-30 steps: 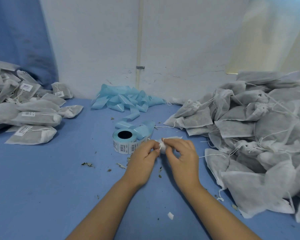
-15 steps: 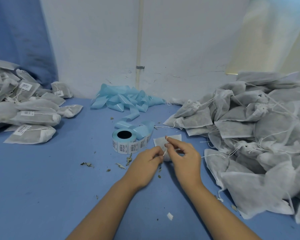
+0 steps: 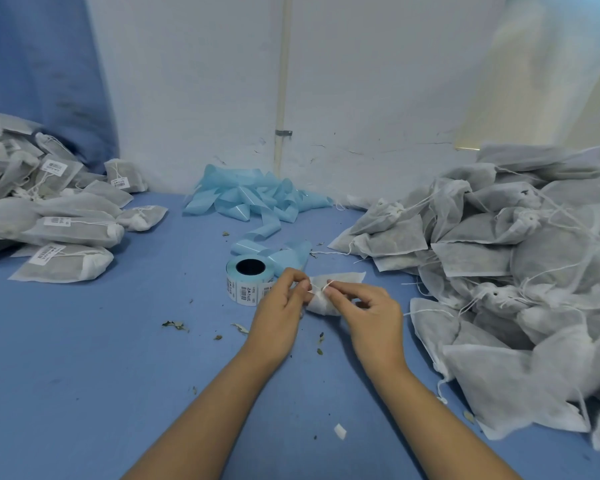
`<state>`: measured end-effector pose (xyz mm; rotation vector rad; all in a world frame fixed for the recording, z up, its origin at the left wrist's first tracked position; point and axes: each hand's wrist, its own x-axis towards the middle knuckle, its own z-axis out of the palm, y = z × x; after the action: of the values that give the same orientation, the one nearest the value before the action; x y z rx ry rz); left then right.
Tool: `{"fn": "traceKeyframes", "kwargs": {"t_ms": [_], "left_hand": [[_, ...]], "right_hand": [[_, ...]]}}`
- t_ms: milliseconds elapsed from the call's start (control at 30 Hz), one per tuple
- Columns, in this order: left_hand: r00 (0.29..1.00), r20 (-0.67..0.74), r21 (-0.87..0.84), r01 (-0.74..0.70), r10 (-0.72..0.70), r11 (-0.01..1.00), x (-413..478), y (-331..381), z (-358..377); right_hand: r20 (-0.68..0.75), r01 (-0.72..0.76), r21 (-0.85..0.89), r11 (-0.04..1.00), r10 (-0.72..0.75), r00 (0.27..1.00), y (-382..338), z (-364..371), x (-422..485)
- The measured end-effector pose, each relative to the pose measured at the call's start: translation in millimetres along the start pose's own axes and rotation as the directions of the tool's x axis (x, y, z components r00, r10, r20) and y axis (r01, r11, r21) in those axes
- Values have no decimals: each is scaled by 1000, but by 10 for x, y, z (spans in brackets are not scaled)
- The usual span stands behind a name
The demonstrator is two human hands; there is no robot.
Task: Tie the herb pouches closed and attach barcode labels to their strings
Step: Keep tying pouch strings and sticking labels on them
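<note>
Two hands are held close together over the blue tabletop (image 3: 84,358), both busy with one white herb pouch (image 3: 326,299) that lies just right of the label roll (image 3: 248,280). The pouch's gathered neck is pinched by the left hand (image 3: 279,315), whose fingers are curled in against the fabric. A thin white string (image 3: 327,285) at the neck is nipped between thumb and forefinger of the right hand (image 3: 373,315), with the other fingers loosely bent. The barcode roll is stood on its end, touching or nearly touching the left hand, and a ribbon of pale blue backing strip (image 3: 253,199) is trailed from it to a loose heap by the wall. A pile of labelled pouches (image 3: 52,223) is stacked at the far left, well apart from the hands. A larger pile of unlabelled pouches (image 3: 520,271), strings hanging loose, is spread along the right side. Dry herb crumbs (image 3: 175,325) are scattered on the tabletop near the wrists.
</note>
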<state>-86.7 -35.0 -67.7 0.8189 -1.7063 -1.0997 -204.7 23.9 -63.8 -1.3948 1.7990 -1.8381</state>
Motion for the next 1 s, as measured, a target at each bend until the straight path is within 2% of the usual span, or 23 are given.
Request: {"fn": "traceKeyframes", "kwargs": {"t_ms": [100,167,233,267,300,400,467,567,633,800,900,1000], "left_hand": [[999,-22,31,-35,36,999,-22,10,2],[989,-45,183,-130,140,974,-33,13,13],[953,-74,385,-243,293,890,-52,29,36],[942,-82,397,-270,326,877,-68,34,59],[948,-89,338,-261,307,904,-88,45,86],[992,-96,-31,-80,77,996,-119,98,154],[996,-86,-214,20,-39,977,-102,123,167],[995,-67,-369,46,-76,928,-69,124,160],[998,-41,-364,27,-45,931,-71,112,165],[1000,-14,-230,-27,24,973,-63,60,160],[997,-9,-94,-80,79,992,-74,51,140],[994,-11,-25,-108,107,994,-92,57,148]], "right_hand": [[37,89,-129,988,-85,996,11,17,-16],[48,108,-174,979,-101,994,16,24,-18],[42,88,-169,982,-82,996,17,22,-20],[37,72,-153,986,-67,997,13,19,-20],[34,60,-138,989,-55,998,10,16,-19],[45,77,-120,990,-72,996,1,8,-30],[75,64,-42,997,-61,995,-4,12,-30],[110,17,55,998,-23,994,0,15,-15],[109,18,55,998,-24,994,3,8,1],[104,-7,109,994,-5,995,-32,1,1],[169,-150,159,976,123,978,-44,34,12],[291,-354,308,883,267,919,-48,20,46]]}}
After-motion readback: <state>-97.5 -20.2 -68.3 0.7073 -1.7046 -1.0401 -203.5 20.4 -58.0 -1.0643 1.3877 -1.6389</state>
